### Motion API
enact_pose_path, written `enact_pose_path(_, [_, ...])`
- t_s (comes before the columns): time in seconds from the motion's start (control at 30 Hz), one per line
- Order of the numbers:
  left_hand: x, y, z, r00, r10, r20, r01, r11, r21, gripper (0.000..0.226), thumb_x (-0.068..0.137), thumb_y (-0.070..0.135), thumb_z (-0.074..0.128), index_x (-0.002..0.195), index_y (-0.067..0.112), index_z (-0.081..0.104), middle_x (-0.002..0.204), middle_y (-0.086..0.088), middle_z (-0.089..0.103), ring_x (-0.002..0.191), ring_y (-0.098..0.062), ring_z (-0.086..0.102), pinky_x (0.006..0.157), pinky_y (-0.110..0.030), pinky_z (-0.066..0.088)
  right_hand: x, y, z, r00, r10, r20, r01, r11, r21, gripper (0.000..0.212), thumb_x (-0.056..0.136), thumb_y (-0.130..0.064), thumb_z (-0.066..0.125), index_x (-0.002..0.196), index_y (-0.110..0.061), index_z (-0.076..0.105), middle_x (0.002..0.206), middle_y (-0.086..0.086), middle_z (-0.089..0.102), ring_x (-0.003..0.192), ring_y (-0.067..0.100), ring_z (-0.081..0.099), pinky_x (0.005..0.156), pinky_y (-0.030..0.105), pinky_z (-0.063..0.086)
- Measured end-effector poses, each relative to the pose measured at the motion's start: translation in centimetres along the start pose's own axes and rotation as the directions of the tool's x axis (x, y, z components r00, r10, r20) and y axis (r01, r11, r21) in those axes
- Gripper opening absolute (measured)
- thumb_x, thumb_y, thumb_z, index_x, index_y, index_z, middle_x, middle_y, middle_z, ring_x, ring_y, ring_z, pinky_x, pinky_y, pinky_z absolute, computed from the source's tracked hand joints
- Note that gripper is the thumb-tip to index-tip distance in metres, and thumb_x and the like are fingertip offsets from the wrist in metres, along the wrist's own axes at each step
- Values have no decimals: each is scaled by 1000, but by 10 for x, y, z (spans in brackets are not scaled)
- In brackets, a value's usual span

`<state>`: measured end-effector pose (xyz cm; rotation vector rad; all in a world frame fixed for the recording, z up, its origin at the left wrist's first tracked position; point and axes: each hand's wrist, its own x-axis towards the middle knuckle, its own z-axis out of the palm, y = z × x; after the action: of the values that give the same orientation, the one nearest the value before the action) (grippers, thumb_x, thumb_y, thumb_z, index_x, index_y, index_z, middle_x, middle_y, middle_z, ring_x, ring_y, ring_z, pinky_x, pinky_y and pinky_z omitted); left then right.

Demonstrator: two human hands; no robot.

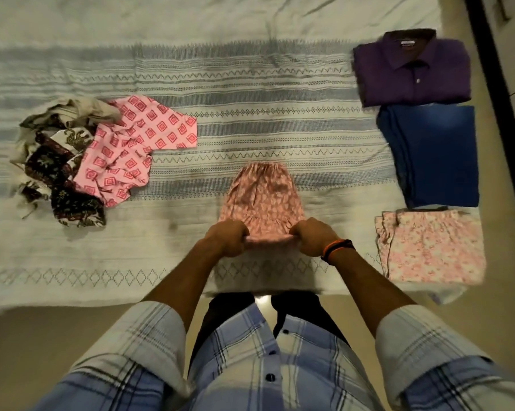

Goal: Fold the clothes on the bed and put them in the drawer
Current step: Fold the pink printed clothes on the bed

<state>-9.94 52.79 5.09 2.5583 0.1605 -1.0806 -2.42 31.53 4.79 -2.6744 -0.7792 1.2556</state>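
A pale bedspread (250, 93) with grey woven stripes and zigzag bands covers the bed, and the clothes lie on it in three groups. At the left is an unfolded heap: a bright pink garment with red square prints (137, 143) draped partly over a crumpled cream-and-maroon printed cloth (54, 173). Along the right edge sits a row of folded pieces, each just beside the next: a purple collared shirt (410, 69) farthest away, a blue folded garment (434, 155) in the middle, and a light pink floral piece (434, 247) nearest.

Between these groups, near the bed's front edge, lies a small salmon-pink printed garment (262, 197), its gathered waistband pointing away from the person. The left hand (229, 238) and right hand (312, 235) each grip one near corner of it, fingers curled round the bunched hem and lifting it slightly off the bedspread. A dark and orange band (336, 250) circles the right wrist. Nothing lies between the hands and the cloth.

The person wears a blue plaid shirt with rolled sleeves and stands on a beige floor (28, 351). No drawer shows in this view.
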Motion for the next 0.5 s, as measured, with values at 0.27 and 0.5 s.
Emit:
enact_pose_path(0.27, [38,-13,-49,947,-135,-292,67,970,-232,33,76,11,67,109,14,71,104,-12,72,98,-32,67,84,-39,56,44,5,-49,974,51,-220,-31,995,94,26,83,-12,58,108,-18,67,105,12,70,101,35,63,81,38,51])
enact_pose_path(0.5, [107,-29,-88,810,-167,-562,102,984,-144,50,83,2,65,132,3,54,132,-21,54,118,-37,54,97,-44,45,122,8,-90,880,84,-467,-134,988,-75,43,87,-8,61,129,-9,52,125,15,60,112,35,56,92,44,45])
